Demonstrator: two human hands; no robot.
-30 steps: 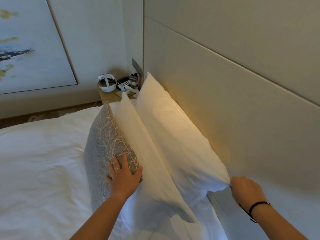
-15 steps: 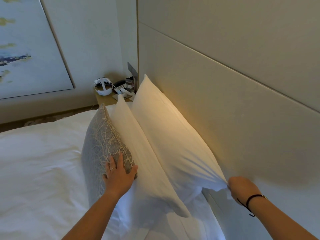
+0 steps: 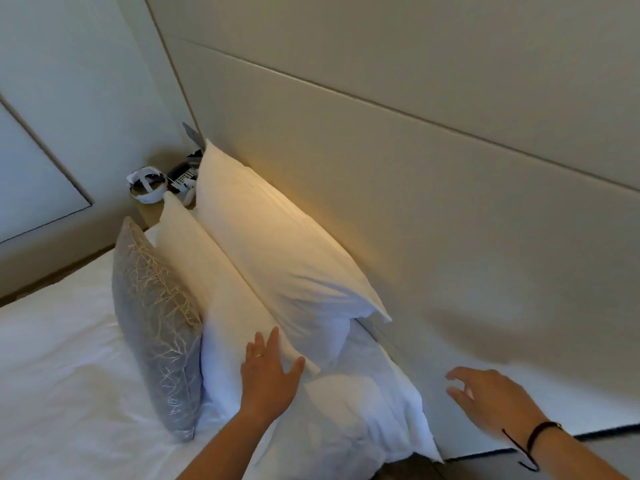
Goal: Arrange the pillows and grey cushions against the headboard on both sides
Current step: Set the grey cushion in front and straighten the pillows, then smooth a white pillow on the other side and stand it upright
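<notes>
A left hand (image 3: 268, 374) presses flat on a white pillow (image 3: 221, 306) beside a grey cushion (image 3: 156, 327), the right hand (image 3: 491, 403) open and empty, no writing legible

Bed (image 3: 52, 358): grey cushion (image 3: 157, 327), two white pillows (image 3: 277, 258) upright.

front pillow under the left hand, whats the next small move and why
Probably press the front pillow back with the left hand so it stands flush against the back pillow. Its near corner bulges loose under the flat palm, while the grey cushion already leans upright in front. The right hand hovers open near the headboard, holding nothing.
</notes>
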